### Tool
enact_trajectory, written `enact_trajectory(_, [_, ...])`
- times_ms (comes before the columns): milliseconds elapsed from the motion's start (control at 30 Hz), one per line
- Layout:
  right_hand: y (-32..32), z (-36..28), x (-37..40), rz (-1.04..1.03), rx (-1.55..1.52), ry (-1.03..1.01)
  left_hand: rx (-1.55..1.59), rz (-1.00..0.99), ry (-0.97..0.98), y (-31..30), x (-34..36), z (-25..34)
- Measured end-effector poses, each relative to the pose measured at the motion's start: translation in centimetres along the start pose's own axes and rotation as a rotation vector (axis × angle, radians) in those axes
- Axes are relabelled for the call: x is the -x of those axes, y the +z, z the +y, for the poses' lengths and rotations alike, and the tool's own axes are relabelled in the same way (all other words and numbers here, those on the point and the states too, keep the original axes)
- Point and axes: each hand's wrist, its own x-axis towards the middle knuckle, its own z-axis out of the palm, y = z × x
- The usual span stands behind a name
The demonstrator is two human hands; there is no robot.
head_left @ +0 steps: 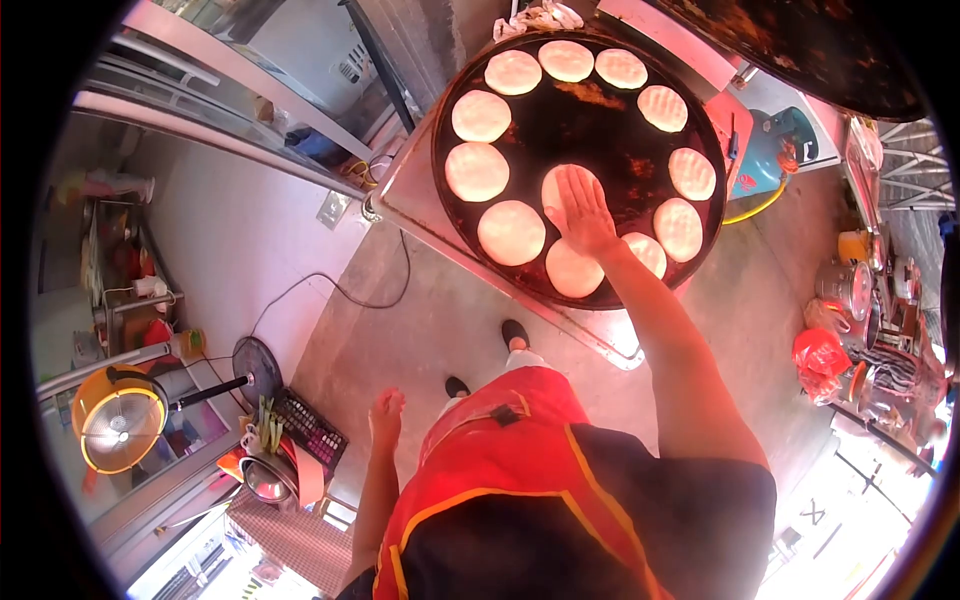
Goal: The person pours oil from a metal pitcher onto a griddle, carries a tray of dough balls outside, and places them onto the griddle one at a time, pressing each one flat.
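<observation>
My right hand (583, 212) lies flat, fingers stretched out, on a pale round flatbread (556, 186) on the large dark griddle (560, 125). More pale flatbreads form a ring along the griddle's edge, such as one flatbread (511, 233) at the lower left and another flatbread (573, 268) just below my right hand. Some on the right side, like this flatbread (678, 229), show pressed dents. My left hand (387, 407) hangs low beside my red apron (500, 420), away from the griddle. Its fingers are loosely bent, with nothing visible in them.
A dark round lid (820, 50) stands raised behind the griddle. Right of it is a blue gas cylinder (780, 140) with a yellow hose. At lower left stand a yellow fan (120, 420) and a black crate (308, 428). A cable (345, 292) crosses the floor.
</observation>
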Motion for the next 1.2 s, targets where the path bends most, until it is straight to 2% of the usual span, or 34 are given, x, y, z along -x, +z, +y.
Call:
enact_trajectory(100, [-0.3, 0.1, -0.1, -0.001, -0.034, -0.022, 0.011, 0.006, -0.007, 0.1, 0.5, -0.2])
enact_trajectory(300, [-3.4, -0.5, 3.0, -0.113, -0.138, 0.088, 0.021, -0.001, -0.017, 0.1, 0.7, -1.8])
enact_trajectory(400, [-2.9, -0.6, 3.8, -0.123, -0.109, 0.048, -0.006, -0.017, -0.027, 0.2, 0.7, -1.4])
enact_trajectory(600, [-2.1, -2.3, 3.2, -0.131, -0.138, 0.118, 0.065, -0.048, 0.003, 0.3, 0.2, -2.2])
enact_trajectory(700, [-3.7, -2.2, 4.3, -0.052, -0.118, 0.105, 0.061, -0.05, 0.052, -0.1, 0.1, -2.9])
enact_trajectory(800, [-6.4, -2.7, 7.2, -0.175, -0.163, 0.043, 0.041, -0.026, 0.022, -0.1, 0.8, -2.2])
enact_trajectory(967, [-6.8, -4.7, 11.2, -0.19, -0.231, -0.022, -0.006, -0.059, -0.033, 0.1, 0.6, -2.0])
enact_trajectory(1200, [-5.3, -6.8, 11.3, -0.123, -0.177, 0.123, 0.014, -0.109, 0.029, 0.6, -0.3, -1.5])
